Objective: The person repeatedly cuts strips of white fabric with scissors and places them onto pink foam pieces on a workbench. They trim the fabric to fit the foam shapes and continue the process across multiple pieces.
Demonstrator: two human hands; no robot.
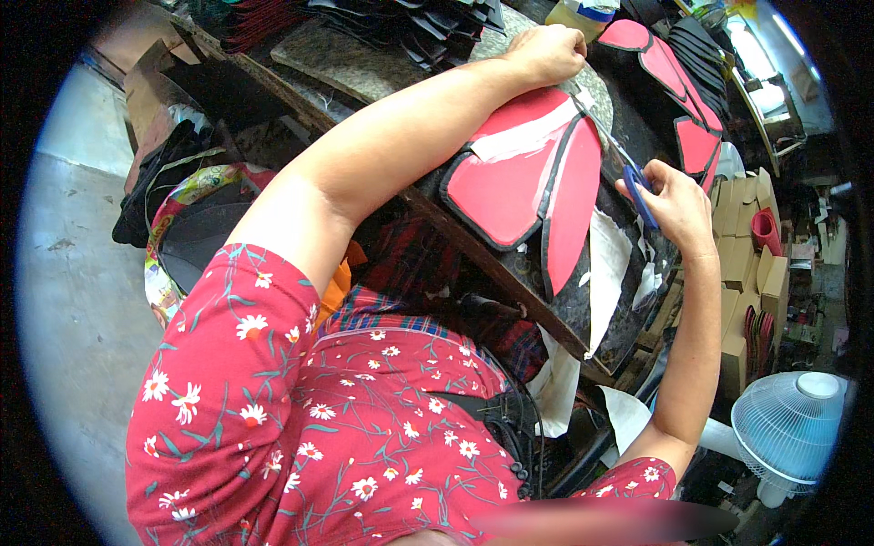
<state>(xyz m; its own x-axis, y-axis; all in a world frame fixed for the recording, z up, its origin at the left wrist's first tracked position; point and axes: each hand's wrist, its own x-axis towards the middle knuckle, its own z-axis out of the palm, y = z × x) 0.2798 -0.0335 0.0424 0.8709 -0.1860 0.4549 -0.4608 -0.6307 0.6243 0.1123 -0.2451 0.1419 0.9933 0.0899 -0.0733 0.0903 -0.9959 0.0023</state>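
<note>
My right hand point(678, 207) grips a pair of scissors point(643, 197) by its blue handles. The blades point up and left, to the far tip of a red, black-edged panel point(496, 196) lying on the dark workbench. A whitish strip point(528, 130) crosses this panel. Beside it lies a narrower red panel point(575, 205) with the same black edging. My left hand point(549, 56) is closed just beyond the panels' far tip, with my forearm reaching over the bench. What its fingers hold, if anything, is hidden.
Torn white paper point(608, 268) lies by the bench's near edge. More red black-edged panels point(669, 68) sit at the far right, and stacked dark sheets point(414, 27) at the back. Cardboard boxes point(736, 273) and a blue fan point(790, 428) stand to the right.
</note>
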